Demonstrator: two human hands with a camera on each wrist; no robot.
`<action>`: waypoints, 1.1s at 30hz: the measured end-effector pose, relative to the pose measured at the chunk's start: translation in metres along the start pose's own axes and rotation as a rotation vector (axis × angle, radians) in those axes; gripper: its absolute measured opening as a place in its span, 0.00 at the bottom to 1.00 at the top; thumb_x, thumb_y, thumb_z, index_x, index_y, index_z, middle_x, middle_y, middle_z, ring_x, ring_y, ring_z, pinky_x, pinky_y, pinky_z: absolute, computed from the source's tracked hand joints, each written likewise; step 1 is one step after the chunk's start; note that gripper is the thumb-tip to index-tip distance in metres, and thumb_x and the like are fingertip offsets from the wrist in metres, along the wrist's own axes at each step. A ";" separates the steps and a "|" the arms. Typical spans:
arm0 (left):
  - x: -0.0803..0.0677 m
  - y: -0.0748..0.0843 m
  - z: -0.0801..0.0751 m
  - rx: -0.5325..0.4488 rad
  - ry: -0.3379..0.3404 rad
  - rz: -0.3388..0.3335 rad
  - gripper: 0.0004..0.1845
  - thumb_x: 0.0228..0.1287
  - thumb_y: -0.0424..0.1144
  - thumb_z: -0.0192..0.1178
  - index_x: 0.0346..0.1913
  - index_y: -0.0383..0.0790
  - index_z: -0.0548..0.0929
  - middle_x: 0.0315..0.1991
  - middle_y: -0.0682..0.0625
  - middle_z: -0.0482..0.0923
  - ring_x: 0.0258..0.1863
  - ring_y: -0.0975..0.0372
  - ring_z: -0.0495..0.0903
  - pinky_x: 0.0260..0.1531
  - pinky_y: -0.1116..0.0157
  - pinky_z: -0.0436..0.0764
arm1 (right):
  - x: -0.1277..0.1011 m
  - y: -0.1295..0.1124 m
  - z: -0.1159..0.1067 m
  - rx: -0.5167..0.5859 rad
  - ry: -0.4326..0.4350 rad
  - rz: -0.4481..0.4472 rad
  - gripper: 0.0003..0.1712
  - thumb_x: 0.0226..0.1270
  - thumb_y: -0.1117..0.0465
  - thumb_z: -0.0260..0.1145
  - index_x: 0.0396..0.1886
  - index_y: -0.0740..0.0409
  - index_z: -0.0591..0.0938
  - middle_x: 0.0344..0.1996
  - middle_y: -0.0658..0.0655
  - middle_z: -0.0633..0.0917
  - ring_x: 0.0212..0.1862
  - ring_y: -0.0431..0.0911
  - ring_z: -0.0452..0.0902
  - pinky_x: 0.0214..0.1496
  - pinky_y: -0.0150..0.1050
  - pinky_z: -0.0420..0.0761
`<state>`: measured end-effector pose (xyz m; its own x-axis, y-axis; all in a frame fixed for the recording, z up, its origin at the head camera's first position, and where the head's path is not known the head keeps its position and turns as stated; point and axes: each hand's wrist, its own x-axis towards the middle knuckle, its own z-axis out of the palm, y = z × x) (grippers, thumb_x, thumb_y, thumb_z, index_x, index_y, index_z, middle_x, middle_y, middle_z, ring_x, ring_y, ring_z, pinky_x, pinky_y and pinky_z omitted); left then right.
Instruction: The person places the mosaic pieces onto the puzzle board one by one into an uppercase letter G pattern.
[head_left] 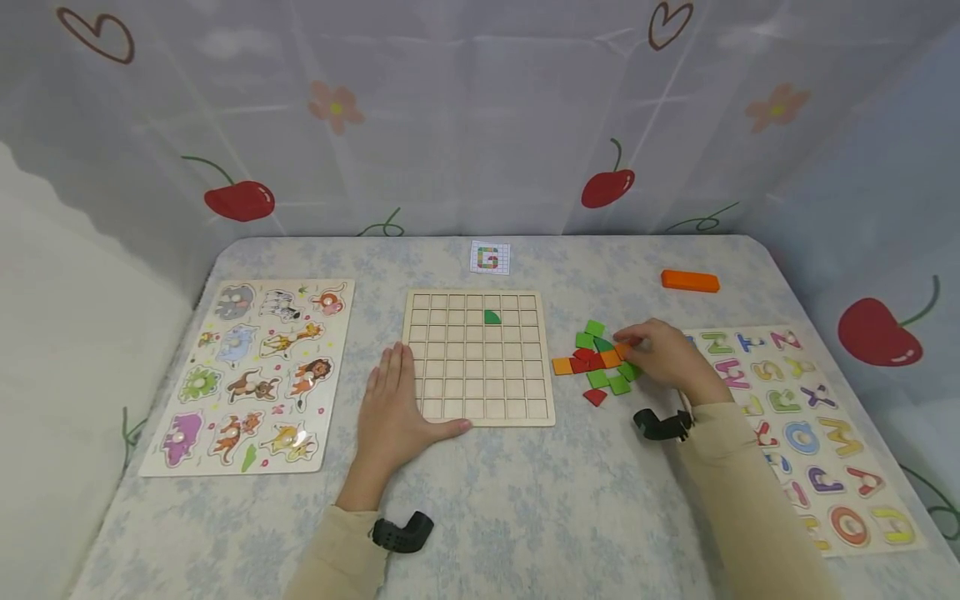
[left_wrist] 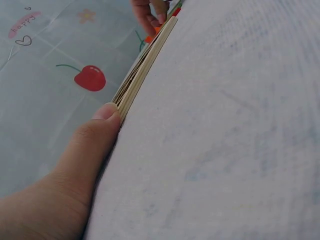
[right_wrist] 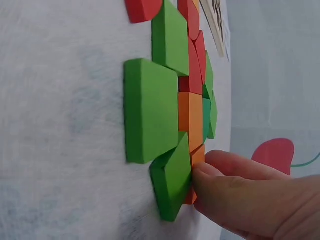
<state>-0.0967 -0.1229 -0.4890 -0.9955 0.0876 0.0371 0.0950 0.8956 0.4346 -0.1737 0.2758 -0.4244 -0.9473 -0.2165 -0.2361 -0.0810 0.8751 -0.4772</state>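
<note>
"Thumb and finger of my right hand (head_left: pixel 667 357) pinch an orange tile (head_left: pixel 622 351) at the right side of a loose pile. Whether it is raised off the table (head_left: pixel 510 500), I cannot tell."

"What makes up the pile?"

"Small flat pieces: green squares (head_left: pixel 597 379), red pieces (head_left: pixel 595 397) and more orange squares (head_left: pixel 562 366), some touching or overlapping. They lie on the table, just beyond the right edge of a wooden grid board (head_left: pixel 480 368)."

"And your other hand?"

"Left hand (head_left: pixel 393 408) lies with fingers straight along the board's left edge, thumb stretched out to touch its near edge. It grips nothing."

"What does the board hold?"

"One green quarter-round piece (head_left: pixel 492 317), in the second row from the board's far edge, right of the middle column."

"What else is around you?"

"Near the middle of the table's far edge is a card (head_left: pixel 491 257) with a coloured letter G. Toward the far right corner is an orange bar (head_left: pixel 690 281). Along the left edge lies an animal puzzle (head_left: pixel 324 417); along the right edge, partly behind my right arm, a letter puzzle (head_left: pixel 821 502)."
</note>
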 end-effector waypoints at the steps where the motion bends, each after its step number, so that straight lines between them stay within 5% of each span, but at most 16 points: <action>1: 0.000 0.000 0.000 0.000 -0.001 -0.002 0.81 0.30 0.87 0.59 0.79 0.34 0.42 0.81 0.40 0.39 0.81 0.50 0.38 0.79 0.50 0.46 | -0.001 0.001 0.001 0.005 0.003 0.001 0.17 0.71 0.62 0.62 0.57 0.60 0.83 0.50 0.65 0.81 0.53 0.59 0.74 0.62 0.63 0.72; 8: 0.000 0.000 0.001 0.003 -0.012 -0.006 0.81 0.31 0.86 0.60 0.80 0.35 0.42 0.81 0.41 0.38 0.81 0.51 0.37 0.80 0.50 0.45 | -0.003 0.007 0.002 0.034 0.008 0.040 0.13 0.72 0.61 0.62 0.52 0.60 0.83 0.49 0.64 0.80 0.52 0.58 0.72 0.61 0.61 0.73; 19: 0.001 0.000 -0.001 0.000 -0.015 -0.008 0.80 0.31 0.86 0.60 0.79 0.34 0.42 0.81 0.41 0.38 0.81 0.51 0.37 0.80 0.50 0.45 | -0.002 0.007 -0.002 0.161 0.023 0.057 0.14 0.71 0.51 0.65 0.46 0.54 0.76 0.42 0.57 0.79 0.42 0.52 0.71 0.40 0.39 0.72; 26: 0.001 0.000 -0.001 0.002 -0.006 -0.008 0.81 0.30 0.87 0.60 0.79 0.34 0.42 0.81 0.41 0.38 0.81 0.51 0.37 0.80 0.50 0.45 | 0.023 -0.026 0.012 0.182 0.100 0.016 0.14 0.70 0.51 0.66 0.47 0.55 0.77 0.41 0.57 0.80 0.36 0.51 0.72 0.32 0.36 0.75; 33: 0.001 0.001 0.000 0.003 0.000 -0.007 0.81 0.30 0.87 0.60 0.79 0.34 0.43 0.81 0.40 0.39 0.81 0.50 0.39 0.79 0.50 0.46 | 0.052 -0.073 0.036 0.262 0.097 -0.070 0.11 0.71 0.54 0.66 0.46 0.53 0.77 0.42 0.56 0.82 0.41 0.51 0.74 0.37 0.39 0.76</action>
<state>-0.0972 -0.1221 -0.4892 -0.9961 0.0816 0.0339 0.0883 0.8974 0.4322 -0.2054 0.1848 -0.4324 -0.9683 -0.2195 -0.1190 -0.0767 0.7152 -0.6947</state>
